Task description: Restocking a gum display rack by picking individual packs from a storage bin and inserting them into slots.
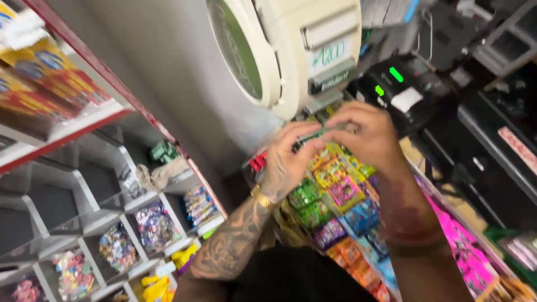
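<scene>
The biggest thing in view is the grey shelf unit [84,190] at the left, divided into slanted compartments; the lower ones hold bags of wrapped sweets [154,223], and along the top edge of the unit lie yellow and red packets [39,78]. Above the hands a round cream-coloured machine [279,50] with a green face hangs on the wall. At the right stands a black counter device [400,89] with two green lights and a slip of white paper.

Under the hands there is a display rack [341,207] full of small colourful packets, green, pink, blue, purple and orange, in tight rows; pink packets [458,246] lie along its right edge.

The left hand [288,159], with a gold bracelet [262,197] on the wrist and a tattooed forearm, and the right hand [369,131] meet over the top edge of the rack. Between them they pinch a small dark green packet [310,137]; the fingers of both hands are curled together on its ends. The picture is blurred by motion, so I cannot tell the exact grip.

In my judgement the step in hand is fitting this packet into the top row of the rack. It seems the next move needs a steady push into a free slot without disturbing the neighbouring packets.
</scene>
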